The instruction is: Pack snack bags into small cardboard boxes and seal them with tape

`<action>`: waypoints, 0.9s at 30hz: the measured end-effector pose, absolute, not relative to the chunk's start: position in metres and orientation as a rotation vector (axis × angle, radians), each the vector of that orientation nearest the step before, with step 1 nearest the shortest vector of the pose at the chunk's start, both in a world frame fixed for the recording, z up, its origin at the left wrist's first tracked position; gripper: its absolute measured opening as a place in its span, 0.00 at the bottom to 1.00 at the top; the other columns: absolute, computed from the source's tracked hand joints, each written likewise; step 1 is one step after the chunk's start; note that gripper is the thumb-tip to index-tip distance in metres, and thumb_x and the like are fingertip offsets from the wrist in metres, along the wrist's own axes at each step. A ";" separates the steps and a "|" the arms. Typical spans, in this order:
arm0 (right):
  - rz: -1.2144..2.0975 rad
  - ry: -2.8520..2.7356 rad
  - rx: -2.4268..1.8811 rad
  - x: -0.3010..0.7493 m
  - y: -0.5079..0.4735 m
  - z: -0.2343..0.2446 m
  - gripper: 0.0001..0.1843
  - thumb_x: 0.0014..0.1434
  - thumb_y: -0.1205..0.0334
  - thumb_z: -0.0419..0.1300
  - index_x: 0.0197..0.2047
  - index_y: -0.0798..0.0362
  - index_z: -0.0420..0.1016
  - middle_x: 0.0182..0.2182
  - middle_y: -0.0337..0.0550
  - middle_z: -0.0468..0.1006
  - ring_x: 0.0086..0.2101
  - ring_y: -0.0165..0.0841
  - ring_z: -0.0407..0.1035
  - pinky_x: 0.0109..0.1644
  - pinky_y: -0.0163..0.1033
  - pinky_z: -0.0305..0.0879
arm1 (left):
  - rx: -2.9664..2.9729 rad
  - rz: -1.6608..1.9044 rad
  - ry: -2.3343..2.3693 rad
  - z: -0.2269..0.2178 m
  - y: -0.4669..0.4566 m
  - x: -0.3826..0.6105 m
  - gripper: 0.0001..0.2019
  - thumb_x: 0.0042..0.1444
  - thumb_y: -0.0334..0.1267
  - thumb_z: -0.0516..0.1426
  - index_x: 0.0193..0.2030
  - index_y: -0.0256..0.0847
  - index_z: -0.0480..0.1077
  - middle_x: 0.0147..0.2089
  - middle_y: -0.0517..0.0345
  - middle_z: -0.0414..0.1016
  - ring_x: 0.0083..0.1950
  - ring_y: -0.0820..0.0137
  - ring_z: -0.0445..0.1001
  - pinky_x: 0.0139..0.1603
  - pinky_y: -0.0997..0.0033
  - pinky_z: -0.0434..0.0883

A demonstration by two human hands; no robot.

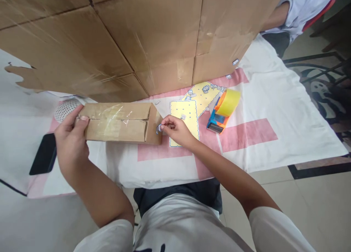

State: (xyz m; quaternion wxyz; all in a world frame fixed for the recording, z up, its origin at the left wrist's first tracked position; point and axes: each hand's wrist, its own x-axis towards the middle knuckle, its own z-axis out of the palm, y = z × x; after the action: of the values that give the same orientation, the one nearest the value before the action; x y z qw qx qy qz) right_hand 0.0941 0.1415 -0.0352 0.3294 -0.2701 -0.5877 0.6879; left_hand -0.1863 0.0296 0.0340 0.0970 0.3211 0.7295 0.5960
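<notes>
Brown box [119, 126], already taped on top, sits near left, clamped in the left hand [71, 142]; the right hand [177, 130] pinches a scrap [159, 128] at its right end. Other bits [205, 88] look unused.

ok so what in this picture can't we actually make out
All in the head view:
Small piece at the right hand: markings too small to read, partly covered by that hand.
Small carton: underside turned away.
White mesh object: partly hidden by the left hand.
Large carton: cut off by the top edge.
Other person's arm: hand hidden behind the large carton.
</notes>
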 end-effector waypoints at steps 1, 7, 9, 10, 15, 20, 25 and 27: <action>1.797 -1.565 -0.711 0.093 0.140 -0.037 0.08 0.59 0.57 0.61 0.36 0.52 0.68 0.31 0.37 0.74 0.29 0.28 0.67 0.35 0.36 0.61 | 0.955 1.765 2.157 0.034 0.029 -0.187 0.26 0.53 0.43 0.67 0.60 0.43 0.78 0.62 0.48 0.78 0.65 0.53 0.75 0.74 0.39 0.62; 1.706 -1.614 -0.779 0.087 0.133 -0.043 0.05 0.59 0.60 0.59 0.36 0.51 0.68 0.29 0.35 0.73 0.28 0.28 0.66 0.34 0.36 0.60 | 0.951 1.746 2.163 0.033 0.028 -0.188 0.25 0.54 0.43 0.66 0.60 0.44 0.78 0.63 0.49 0.78 0.66 0.52 0.74 0.74 0.37 0.61; 1.717 -1.594 -0.784 0.086 0.131 -0.043 0.05 0.59 0.60 0.59 0.36 0.50 0.67 0.29 0.35 0.73 0.28 0.28 0.66 0.34 0.35 0.61 | 0.956 1.742 2.173 0.033 0.028 -0.187 0.25 0.55 0.43 0.66 0.60 0.45 0.78 0.63 0.49 0.78 0.66 0.52 0.74 0.74 0.37 0.61; 1.723 -1.577 -0.779 0.086 0.131 -0.042 0.06 0.59 0.59 0.59 0.37 0.50 0.67 0.29 0.34 0.73 0.28 0.28 0.66 0.34 0.35 0.61 | 0.964 1.742 2.177 0.033 0.028 -0.186 0.25 0.55 0.43 0.66 0.60 0.45 0.78 0.63 0.50 0.78 0.66 0.52 0.74 0.74 0.38 0.62; 1.578 -1.484 -0.903 0.088 0.122 -0.037 0.10 0.57 0.58 0.64 0.37 0.50 0.66 0.27 0.31 0.69 0.25 0.26 0.61 0.32 0.34 0.57 | 0.957 1.764 2.151 0.032 0.029 -0.187 0.25 0.54 0.42 0.66 0.60 0.44 0.78 0.63 0.49 0.78 0.65 0.54 0.75 0.73 0.42 0.64; 1.587 -1.476 -0.899 0.090 0.100 -0.043 0.14 0.61 0.56 0.60 0.40 0.57 0.82 0.26 0.38 0.73 0.27 0.28 0.62 0.33 0.37 0.60 | 0.971 1.716 2.190 0.032 0.029 -0.189 0.24 0.55 0.42 0.66 0.60 0.45 0.78 0.62 0.50 0.78 0.64 0.57 0.75 0.73 0.44 0.63; 1.854 -1.543 -0.834 0.094 0.086 -0.044 0.26 0.63 0.58 0.55 0.59 0.58 0.80 0.21 0.32 0.65 0.23 0.26 0.55 0.27 0.35 0.54 | 0.939 1.635 2.227 0.035 0.029 -0.193 0.24 0.55 0.42 0.66 0.60 0.47 0.78 0.59 0.51 0.79 0.61 0.60 0.76 0.73 0.45 0.65; 1.856 -1.509 -0.871 0.096 0.085 -0.041 0.29 0.62 0.58 0.54 0.63 0.60 0.78 0.20 0.31 0.64 0.22 0.25 0.54 0.27 0.34 0.53 | 0.908 1.636 2.212 0.036 0.030 -0.194 0.25 0.55 0.41 0.66 0.61 0.47 0.77 0.58 0.51 0.79 0.59 0.62 0.76 0.72 0.47 0.66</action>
State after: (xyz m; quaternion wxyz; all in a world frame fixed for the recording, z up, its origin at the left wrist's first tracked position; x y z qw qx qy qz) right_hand 0.0958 0.0846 -0.0409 0.2934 -0.3269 -0.5667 0.6971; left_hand -0.1941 0.0297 0.0355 0.1216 0.3112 0.7578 0.5605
